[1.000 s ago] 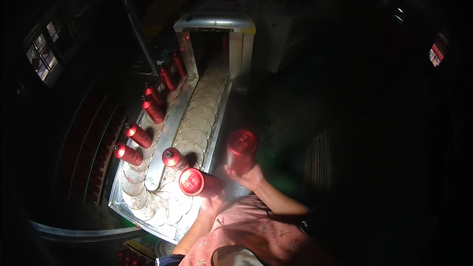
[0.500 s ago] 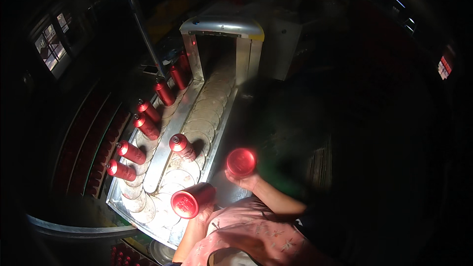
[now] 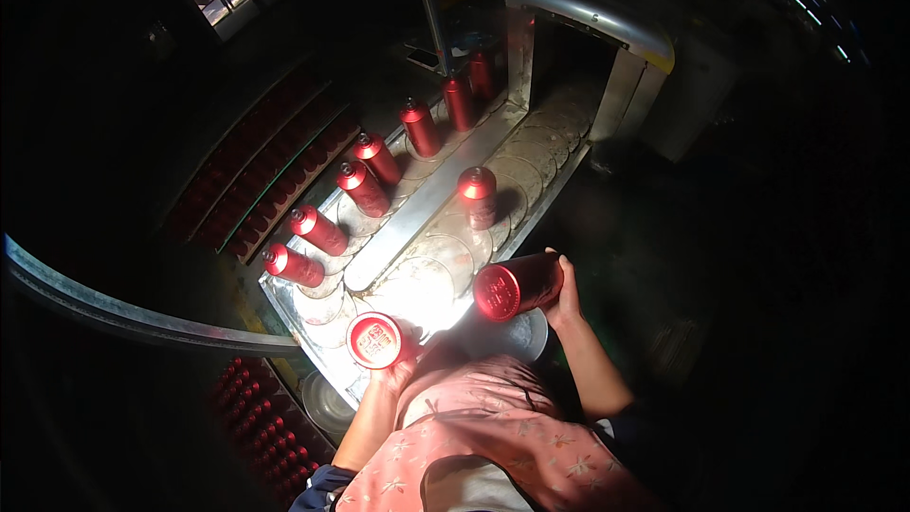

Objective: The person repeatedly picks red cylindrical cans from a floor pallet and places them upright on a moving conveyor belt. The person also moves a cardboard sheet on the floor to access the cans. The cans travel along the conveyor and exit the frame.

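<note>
My left hand (image 3: 398,375) is closed round a red metal bottle (image 3: 375,340), whose round base faces up toward me at the near end of the conveyor (image 3: 403,228). My right hand (image 3: 566,296) grips another red bottle (image 3: 531,283). That one lies nearly sideways, its base pointing left and its far end hidden by my fingers. Beyond them, a single red bottle (image 3: 477,199) stands upright on the conveyor's right lane. Several more, among them a near one (image 3: 294,265), stand in a row along the left lane.
A metal tunnel housing (image 3: 588,17) spans the right lane at the far end. Racks of red bottles (image 3: 275,171) stand left, and a crate of them (image 3: 265,427) sits lower left. A curved metal rail (image 3: 142,318) runs beside the conveyor. A pale bowl (image 3: 523,337) is under my right hand's bottle.
My view has turned, shifting the conveyor right in the picture. The right bottle has tipped from base-on to sideways; the left one now shows its base more squarely. Both stay held.
</note>
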### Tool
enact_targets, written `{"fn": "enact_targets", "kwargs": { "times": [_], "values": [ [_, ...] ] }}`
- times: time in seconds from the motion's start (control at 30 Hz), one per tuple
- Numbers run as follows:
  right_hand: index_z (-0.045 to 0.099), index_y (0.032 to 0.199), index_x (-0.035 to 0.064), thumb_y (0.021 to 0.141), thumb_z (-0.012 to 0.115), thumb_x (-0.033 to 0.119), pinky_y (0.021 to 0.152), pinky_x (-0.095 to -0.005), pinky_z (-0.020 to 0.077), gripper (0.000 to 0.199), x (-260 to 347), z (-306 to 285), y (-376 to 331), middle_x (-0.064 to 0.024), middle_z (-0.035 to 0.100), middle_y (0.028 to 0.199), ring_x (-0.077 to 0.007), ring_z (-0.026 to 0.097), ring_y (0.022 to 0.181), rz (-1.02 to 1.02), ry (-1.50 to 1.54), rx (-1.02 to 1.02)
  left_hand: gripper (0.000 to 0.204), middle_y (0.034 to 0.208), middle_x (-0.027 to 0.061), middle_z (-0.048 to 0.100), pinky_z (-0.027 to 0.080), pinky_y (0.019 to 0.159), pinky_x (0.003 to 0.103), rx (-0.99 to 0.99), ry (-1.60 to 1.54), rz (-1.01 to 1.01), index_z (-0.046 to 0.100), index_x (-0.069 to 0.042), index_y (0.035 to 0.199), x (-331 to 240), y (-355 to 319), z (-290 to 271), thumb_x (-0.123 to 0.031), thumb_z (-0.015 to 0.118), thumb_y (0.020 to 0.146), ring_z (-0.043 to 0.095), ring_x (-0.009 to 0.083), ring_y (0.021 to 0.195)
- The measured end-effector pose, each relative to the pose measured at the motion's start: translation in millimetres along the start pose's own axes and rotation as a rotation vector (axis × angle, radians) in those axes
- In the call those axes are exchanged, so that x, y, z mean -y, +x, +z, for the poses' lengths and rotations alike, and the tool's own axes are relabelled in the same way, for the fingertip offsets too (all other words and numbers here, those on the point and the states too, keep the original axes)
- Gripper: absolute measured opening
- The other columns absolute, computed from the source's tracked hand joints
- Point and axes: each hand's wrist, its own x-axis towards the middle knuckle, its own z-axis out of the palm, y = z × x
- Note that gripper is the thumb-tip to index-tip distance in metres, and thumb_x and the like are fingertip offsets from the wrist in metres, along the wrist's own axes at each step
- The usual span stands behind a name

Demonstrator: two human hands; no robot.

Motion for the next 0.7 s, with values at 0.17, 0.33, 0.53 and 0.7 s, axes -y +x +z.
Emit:
{"fn": "enact_targets", "kwargs": {
  "times": [0.17, 0.33, 0.53, 0.7],
  "values": [
    [0.065, 0.125, 0.0057, 0.088, 0.073, 0.015, 0.095, -0.0297, 0.0464, 0.039, 0, 78, 89, -0.0072, 0.064, 0.12, -0.015, 0.06, 0.103, -0.626, -0.695, 0.218, 0.054, 0.11, 0.0107, 0.067, 0.06, 0.063, 0.033, -0.269, 0.741, 0.509, 0.053, -0.006, 0.128, -39, 1, 97, -0.052, 0.045, 0.101, 0.07, 0.0219, 0.085],
    [0.073, 0.115, 0.0267, 0.068, 0.085, 0.014, 0.103, -0.0388, 0.0419, 0.05, -28, 104, 174, -0.0162, 0.044, 0.13, -0.0331, 0.049, 0.118, -0.939, -1.266, 0.218, 0.046, 0.126, 0.0148, 0.061, 0.048, 0.096, 0.036, -0.037, 1.628, 0.963, 0.065, -0.01, 0.127, -20, 99, 155, -0.028, 0.075, 0.087, 0.06, 0.0273, 0.113],
    [0.07, 0.122, 0.033, 0.075, 0.081, 0.02, 0.112, -0.0432, 0.0346, 0.05, -35, 97, 254, -0.0224, 0.036, 0.147, -0.0401, 0.034, 0.134, -0.784, -1.604, 0.15, 0.047, 0.144, 0.0167, 0.047, 0.047, 0.098, 0.043, 0.005, 2.081, 0.904, 0.072, -0.027, 0.12, 46, 200, 199, -0.023, 0.082, 0.074, 0.051, 0.0373, 0.109],
    [0.065, 0.129, 0.0324, 0.082, 0.075, 0.022, 0.116, -0.0446, 0.028, 0.049, 13, 73, 262, -0.027, 0.027, 0.155, -0.0435, 0.026, 0.138, -0.726, -1.636, 0.109, 0.052, 0.148, 0.0128, 0.043, 0.049, 0.097, 0.043, 0.012, 2.244, 0.824, 0.069, -0.034, 0.122, 96, 248, 212, -0.024, 0.082, 0.073, 0.05, 0.0377, 0.112]
  ]
}}
